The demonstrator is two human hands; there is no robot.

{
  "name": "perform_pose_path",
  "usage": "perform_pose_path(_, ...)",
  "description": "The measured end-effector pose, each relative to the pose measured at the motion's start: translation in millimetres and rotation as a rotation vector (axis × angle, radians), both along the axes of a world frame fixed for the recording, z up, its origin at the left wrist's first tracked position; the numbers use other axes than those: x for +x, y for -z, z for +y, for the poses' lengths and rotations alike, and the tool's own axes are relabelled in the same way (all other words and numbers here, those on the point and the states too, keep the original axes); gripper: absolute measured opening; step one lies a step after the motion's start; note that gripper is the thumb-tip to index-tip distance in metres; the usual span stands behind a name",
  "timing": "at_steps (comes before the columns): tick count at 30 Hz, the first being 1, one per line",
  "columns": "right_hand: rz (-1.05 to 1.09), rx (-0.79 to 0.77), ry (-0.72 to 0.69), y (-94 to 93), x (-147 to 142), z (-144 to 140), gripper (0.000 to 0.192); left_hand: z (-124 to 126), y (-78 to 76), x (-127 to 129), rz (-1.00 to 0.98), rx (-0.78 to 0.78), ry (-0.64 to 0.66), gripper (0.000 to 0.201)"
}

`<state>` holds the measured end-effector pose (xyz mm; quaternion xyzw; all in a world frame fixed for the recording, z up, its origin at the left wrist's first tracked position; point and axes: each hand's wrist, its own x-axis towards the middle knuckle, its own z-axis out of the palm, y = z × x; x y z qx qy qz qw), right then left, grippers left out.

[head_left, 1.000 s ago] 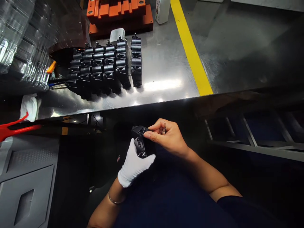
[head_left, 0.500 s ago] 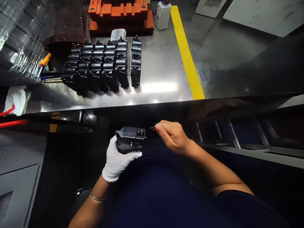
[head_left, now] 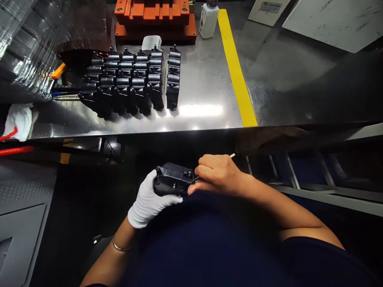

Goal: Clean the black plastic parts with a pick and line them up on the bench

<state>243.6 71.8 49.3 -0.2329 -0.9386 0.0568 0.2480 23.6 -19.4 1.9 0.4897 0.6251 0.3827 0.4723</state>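
My left hand (head_left: pixel 148 203), in a white glove, is wrapped round a black moulded plastic part (head_left: pixel 175 173) and holds it in front of the bench edge. The part is box-shaped, with a small lug at its left end and a little metal pin on its near side. My bare right hand (head_left: pixel 217 175) is closed on a slim knife-like tool (head_left: pixel 232 156). The tool's pale rear end sticks out behind the fist, and its thin front end points at the right end of the part. My right thumb is right by that end. Whether the tip touches is hidden.
Several similar black parts (head_left: pixel 136 83) stand in rows on the metal bench (head_left: pixel 203 91). Behind them are an orange fixture (head_left: pixel 155 32) and a white bottle (head_left: pixel 208 20). Yellow tape (head_left: pixel 237 71) crosses the bench. Clear plastic wrap (head_left: pixel 26 52) is at left, a metal rack (head_left: pixel 299 175) at right.
My right hand has moved in to the right end of the black part and turned, so the tool's rear end now shows. My left hand has shifted slightly right, tilting the part.
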Motion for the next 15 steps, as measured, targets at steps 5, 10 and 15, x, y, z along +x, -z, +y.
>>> perform_pose_path(5, -0.005, -0.039, -0.102, 1.8, 3.1, 1.8, 0.058, 6.9, -6.4, -2.8, -0.09, -0.11, 0.118, 0.072)
perform_pose_path(10, 0.023, -0.055, -0.055, 4.4, 3.3, -0.6, 0.06, 8.3, -3.8, -1.7, -0.153, -0.127, 0.149, 0.076)
perform_pose_path(15, 0.006, -0.106, -0.07, 5.0, 2.5, -1.9, 0.057, 6.1, -1.4, 2.4, -0.058, -0.135, 0.063, 0.079)
